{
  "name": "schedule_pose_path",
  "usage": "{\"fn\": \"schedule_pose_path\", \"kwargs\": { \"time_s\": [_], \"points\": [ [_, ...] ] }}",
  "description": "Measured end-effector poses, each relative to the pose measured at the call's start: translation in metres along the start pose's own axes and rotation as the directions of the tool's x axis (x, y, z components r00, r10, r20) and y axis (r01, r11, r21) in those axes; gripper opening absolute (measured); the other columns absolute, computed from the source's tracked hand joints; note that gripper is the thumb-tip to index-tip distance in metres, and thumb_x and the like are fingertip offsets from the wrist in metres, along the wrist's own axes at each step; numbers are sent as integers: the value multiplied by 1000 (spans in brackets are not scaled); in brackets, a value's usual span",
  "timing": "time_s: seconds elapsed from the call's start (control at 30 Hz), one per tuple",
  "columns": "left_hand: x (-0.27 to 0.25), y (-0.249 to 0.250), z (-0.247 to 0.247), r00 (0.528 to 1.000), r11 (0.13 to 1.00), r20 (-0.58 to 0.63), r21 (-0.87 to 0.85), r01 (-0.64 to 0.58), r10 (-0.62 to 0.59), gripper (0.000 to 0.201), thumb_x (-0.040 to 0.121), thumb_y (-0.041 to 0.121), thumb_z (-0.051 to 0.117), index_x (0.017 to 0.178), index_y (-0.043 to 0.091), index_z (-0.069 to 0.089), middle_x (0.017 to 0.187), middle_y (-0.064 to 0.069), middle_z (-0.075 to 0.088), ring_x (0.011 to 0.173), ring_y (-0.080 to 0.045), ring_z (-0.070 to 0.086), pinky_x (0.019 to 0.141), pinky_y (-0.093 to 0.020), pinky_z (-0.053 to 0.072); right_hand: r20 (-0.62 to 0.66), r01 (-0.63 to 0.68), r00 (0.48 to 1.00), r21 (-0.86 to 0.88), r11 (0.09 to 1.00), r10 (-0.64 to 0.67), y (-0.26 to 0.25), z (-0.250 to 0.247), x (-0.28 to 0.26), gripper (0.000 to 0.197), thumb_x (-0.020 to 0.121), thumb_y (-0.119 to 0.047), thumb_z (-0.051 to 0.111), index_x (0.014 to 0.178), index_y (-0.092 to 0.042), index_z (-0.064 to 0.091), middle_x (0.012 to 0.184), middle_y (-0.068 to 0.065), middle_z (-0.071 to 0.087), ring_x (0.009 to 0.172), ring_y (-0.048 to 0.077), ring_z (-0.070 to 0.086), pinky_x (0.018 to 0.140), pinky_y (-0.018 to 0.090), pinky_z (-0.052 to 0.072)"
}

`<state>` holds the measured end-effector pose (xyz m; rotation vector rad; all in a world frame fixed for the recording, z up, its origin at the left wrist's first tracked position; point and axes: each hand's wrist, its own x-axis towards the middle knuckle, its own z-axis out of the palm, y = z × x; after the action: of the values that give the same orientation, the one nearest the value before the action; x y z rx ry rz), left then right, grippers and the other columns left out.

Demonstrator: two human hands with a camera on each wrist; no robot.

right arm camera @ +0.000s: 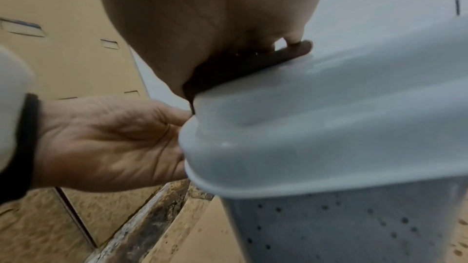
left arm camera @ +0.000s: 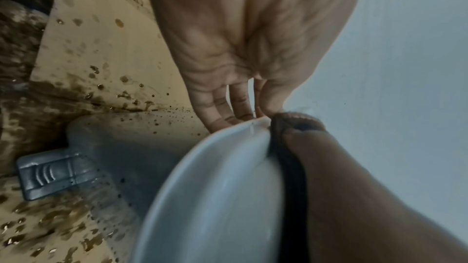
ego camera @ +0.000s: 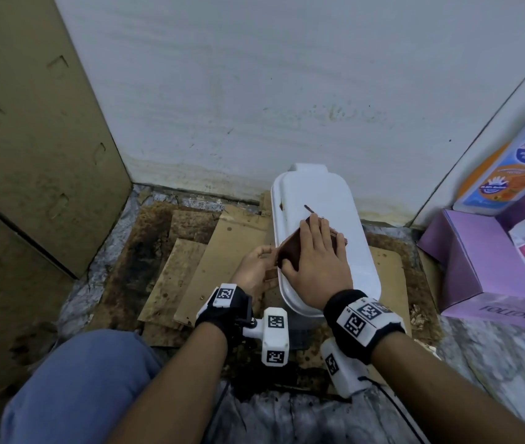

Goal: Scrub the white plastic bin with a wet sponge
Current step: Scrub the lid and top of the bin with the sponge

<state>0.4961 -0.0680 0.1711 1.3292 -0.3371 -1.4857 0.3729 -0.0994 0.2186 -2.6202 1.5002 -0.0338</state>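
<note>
The white plastic bin (ego camera: pixel 328 200) stands on the floor against the wall with its lid (left arm camera: pixel 222 187) closed. A wet brown sponge (ego camera: pixel 290 249) lies on the near half of the lid. My right hand (ego camera: pixel 315 251) lies flat on top of the sponge with straight fingers and presses it down; its palm (right arm camera: pixel 202 17) covers most of the sponge (right arm camera: pixel 240 67). My left hand (ego camera: pixel 254 267) pinches the lid's left rim (right arm camera: pixel 192 147), thumb on top beside the sponge and fingers (left arm camera: pixel 228 107) under the edge. A dark streak (ego camera: pixel 307 208) marks the lid beyond my fingertips.
Stained, wet cardboard sheets (ego camera: pixel 222 248) cover the floor around the bin. A tall brown panel (ego camera: pixel 30 155) stands at the left and the white wall (ego camera: pixel 254 91) behind. A purple box (ego camera: pixel 479 267) and a soap bottle (ego camera: pixel 517 165) sit at the right. My knee (ego camera: pixel 78 389) is at the lower left.
</note>
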Motion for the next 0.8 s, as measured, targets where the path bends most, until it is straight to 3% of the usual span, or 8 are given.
{"fn": "schedule_pose_path", "kwargs": {
  "time_s": [0.13, 0.23, 0.3, 0.37, 0.57, 0.67, 0.8],
  "points": [
    [-2, 0, -2, 996, 997, -68, -49, -60, 56, 17, 100, 14, 54, 114, 5, 57, 107, -16, 63, 73, -20, 62, 51, -23, 53, 67, 60, 996, 60, 996, -64, -3, -9, 8, 77, 95, -50, 39, 154, -14, 4, 162, 8, -11, 149, 25, -11, 120, 49, -3],
    [-1, 2, -5, 996, 995, -51, -60, -79, 76, 29, 98, 11, 54, 127, 9, 57, 118, -18, 65, 80, -22, 65, 53, -24, 53, 11, 220, 975, 48, 974, -221, 2, -16, 2, 60, 94, -48, 38, 147, -23, 26, 163, 4, 2, 150, 25, -4, 119, 52, 7],
    [0, 3, -5, 996, 994, -42, -69, -85, 82, 30, 99, 10, 52, 129, 11, 57, 111, -15, 67, 80, -21, 64, 53, -23, 53, 52, 359, 932, -4, 933, -358, 10, -19, -5, 53, 92, -49, 27, 139, -30, 40, 161, 2, 15, 150, 27, 4, 118, 52, 13],
    [2, 5, -5, 995, 990, -46, -108, -92, 87, 30, 101, 15, 50, 129, 9, 58, 102, -11, 68, 79, -20, 64, 53, -21, 52, 133, 430, 896, -20, 902, -424, 20, -18, -6, 57, 92, -53, 17, 139, -37, 43, 162, -2, 14, 150, 27, 4, 119, 53, 12],
    [13, 6, 1, 995, 976, -83, -203, -77, 61, 30, 105, 27, 41, 121, 14, 63, 108, -14, 69, 87, -24, 65, 70, -30, 53, 175, 343, 928, -52, 938, -330, 17, -17, 26, 68, 87, -61, -4, 147, -46, 24, 162, -10, -10, 149, 21, -10, 119, 47, 2],
    [16, 6, 4, 994, 975, -98, -211, -75, 55, 34, 105, 31, 40, 123, 14, 63, 106, -14, 69, 86, -23, 65, 72, -31, 53, 174, 315, 940, -107, 943, -294, 14, -26, 55, 51, 99, -51, 11, 147, -44, 26, 163, -7, -3, 150, 23, -2, 118, 48, 11],
    [22, 6, 6, 989, 981, -120, -161, -108, 89, 29, 103, 28, 46, 121, 13, 62, 113, -12, 70, 88, -20, 67, 66, -28, 53, 140, 289, 953, -159, 944, -268, 14, -27, 93, 45, 101, -43, 23, 145, -41, 29, 162, -1, 8, 148, 28, 8, 114, 51, 22]
  ]
}}
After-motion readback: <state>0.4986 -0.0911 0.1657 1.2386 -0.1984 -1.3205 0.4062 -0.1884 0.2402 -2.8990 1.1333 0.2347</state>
